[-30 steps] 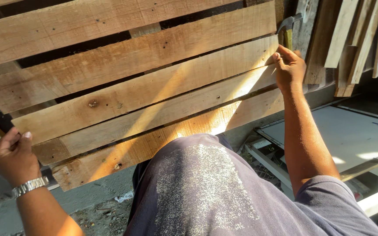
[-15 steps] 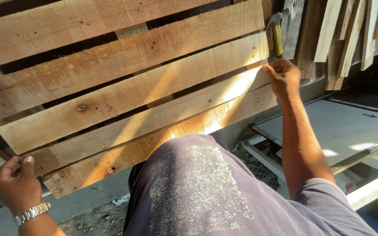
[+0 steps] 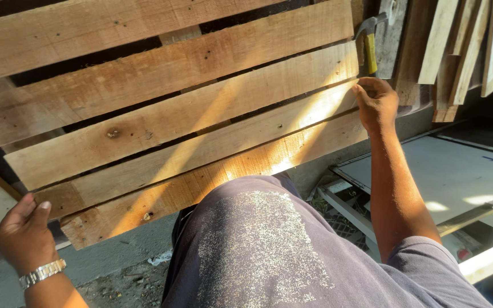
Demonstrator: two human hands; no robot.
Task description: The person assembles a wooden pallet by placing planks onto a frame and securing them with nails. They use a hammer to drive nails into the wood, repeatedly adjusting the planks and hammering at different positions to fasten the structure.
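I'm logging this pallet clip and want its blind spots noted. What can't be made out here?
All in the head view:
- Pallet: its top and left side are cut off by the frame; its underside is hidden by its own boards.
- Hammer: the handle's lower end is hidden behind the right hand.
- Left hand: fingertips lie at the pallet's edge; the grip is unclear.
- Person's legs: hidden by the shirt.
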